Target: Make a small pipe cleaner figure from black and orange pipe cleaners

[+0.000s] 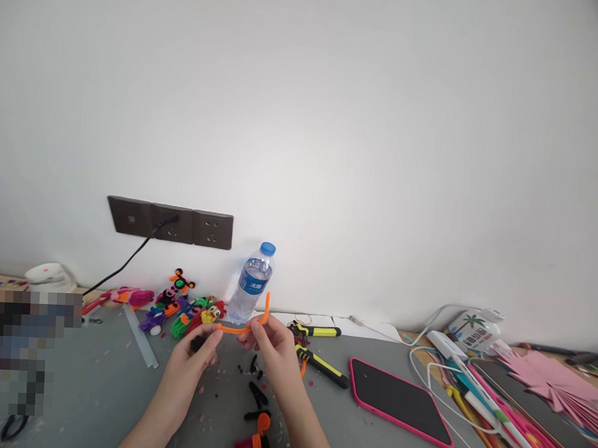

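Bending an orange pipe cleaner (245, 324) between both hands, just above the grey table (98, 387).

You are pinching one end with your left hand (194, 355) and the upturned end with your right hand (274, 348) — both closed on it by the fingertips, in front of the water bottle (251, 284). It looks feather-light, fuzzy and soft outside with a wire core that should keep any bend — so grip close beside the spot you are shaping. Yellow-handled pliers (317, 357) are lying near your right hand, a pink-edged tablet (400, 400) further right.
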The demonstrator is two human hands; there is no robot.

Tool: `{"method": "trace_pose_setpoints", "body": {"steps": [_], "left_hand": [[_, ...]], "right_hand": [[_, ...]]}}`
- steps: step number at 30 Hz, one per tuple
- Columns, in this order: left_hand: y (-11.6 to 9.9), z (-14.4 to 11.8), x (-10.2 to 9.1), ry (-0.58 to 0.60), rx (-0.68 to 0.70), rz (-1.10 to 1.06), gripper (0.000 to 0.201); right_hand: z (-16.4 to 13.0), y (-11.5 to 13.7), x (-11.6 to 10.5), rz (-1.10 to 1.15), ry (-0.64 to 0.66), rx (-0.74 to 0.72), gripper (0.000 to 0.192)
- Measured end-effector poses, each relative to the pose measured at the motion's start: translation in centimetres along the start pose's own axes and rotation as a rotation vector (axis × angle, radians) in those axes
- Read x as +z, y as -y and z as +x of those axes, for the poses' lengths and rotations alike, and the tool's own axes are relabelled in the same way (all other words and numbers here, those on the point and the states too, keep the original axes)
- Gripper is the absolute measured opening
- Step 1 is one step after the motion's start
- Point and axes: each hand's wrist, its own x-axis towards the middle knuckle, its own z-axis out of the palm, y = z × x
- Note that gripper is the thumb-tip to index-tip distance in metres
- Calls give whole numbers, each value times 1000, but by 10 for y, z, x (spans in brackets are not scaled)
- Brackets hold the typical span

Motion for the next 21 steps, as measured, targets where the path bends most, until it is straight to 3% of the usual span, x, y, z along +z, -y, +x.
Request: {"method": "trace_pose_setpoints", "body": {"steps": [4,7,15,21], "left_hand": [[0,1,0,72,-103,-242,43],[2,3,0,69,-109,-286,41],[1,3,-4,108,-91,-133,43],[4,-2,0,187,-51,106,40]], "right_hand": [[-1,3,1,-5,27,26,38],[-1,3,-1,-3,54,44,38],[-2,3,-2,-30,107,61,38],[-2,4,-5,-56,17,12,40]]}}
